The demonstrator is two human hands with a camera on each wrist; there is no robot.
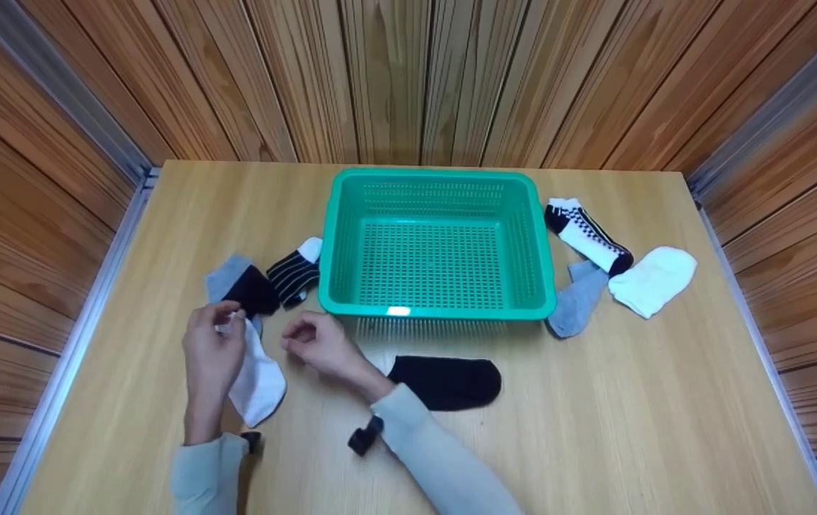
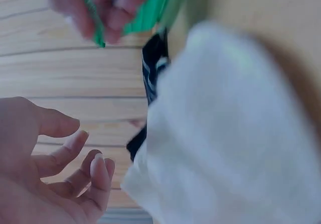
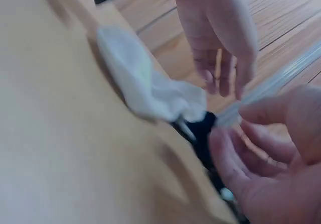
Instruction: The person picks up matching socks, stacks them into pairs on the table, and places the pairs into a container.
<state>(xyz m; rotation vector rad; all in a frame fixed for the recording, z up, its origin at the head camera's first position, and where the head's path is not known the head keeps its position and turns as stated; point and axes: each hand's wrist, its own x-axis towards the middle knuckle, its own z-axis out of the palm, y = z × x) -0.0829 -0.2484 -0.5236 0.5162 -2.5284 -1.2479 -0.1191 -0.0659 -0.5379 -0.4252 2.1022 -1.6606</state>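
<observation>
Above the cuff end of a white sock [image 1: 260, 383] is my left hand [image 1: 214, 347], fingers loosely bent. The left wrist view shows that hand's fingertips beside the sock with nothing between them. My right hand [image 1: 324, 348] hovers to the right of the white sock, in front of the basket, its fingers half bent around no object. Just beyond the left hand lies a black sock with a grey end [image 1: 255, 292]. A black sock with white stripes [image 1: 294, 275] touches it and reaches the basket's left side.
A green plastic basket [image 1: 437, 312] stands at the table's back middle. A black sock [image 1: 446, 383] lies before it, partly behind the right forearm. Right of the basket are a patterned white-and-black sock [image 1: 591, 239], a grey sock [image 1: 577, 304] and another white sock [image 1: 653, 281]. Wooden walls enclose the table.
</observation>
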